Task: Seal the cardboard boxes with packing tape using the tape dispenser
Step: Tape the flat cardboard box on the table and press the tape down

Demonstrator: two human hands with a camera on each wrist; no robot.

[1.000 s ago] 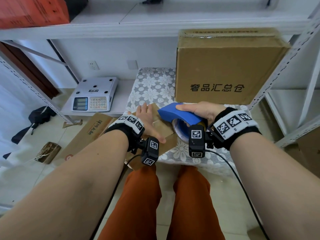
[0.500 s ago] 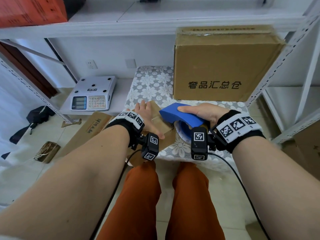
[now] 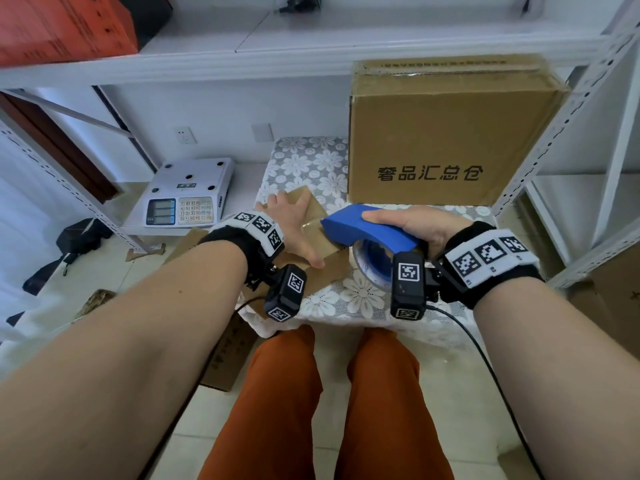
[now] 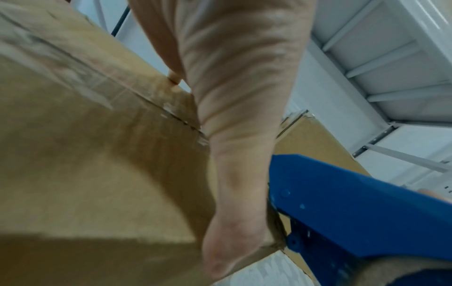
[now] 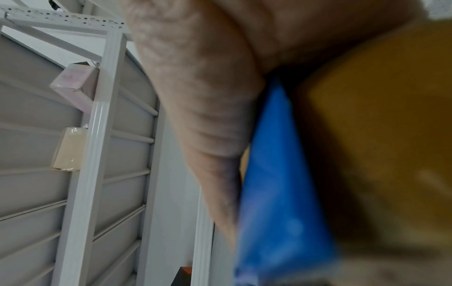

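Head view: left hand [image 3: 294, 225] flat on small box [image 3: 313, 216]; right hand [image 3: 412, 225] grips dispenser [image 3: 367, 230]. Wrist view: seam tape [image 4: 97, 85], prob. clear.

- Big cardboard box [image 3: 446, 133], beyond the right hand [image 3: 412, 226]: black printed characters "奢品汇总仓" on its front face.
- Weighing scale [image 3: 188, 195], to the left beyond the left hand [image 3: 294, 230]: a number keypad, digits too small to read.
- Flat cardboard on the floor [image 3: 228, 355], below the left hand: black print, unreadable.
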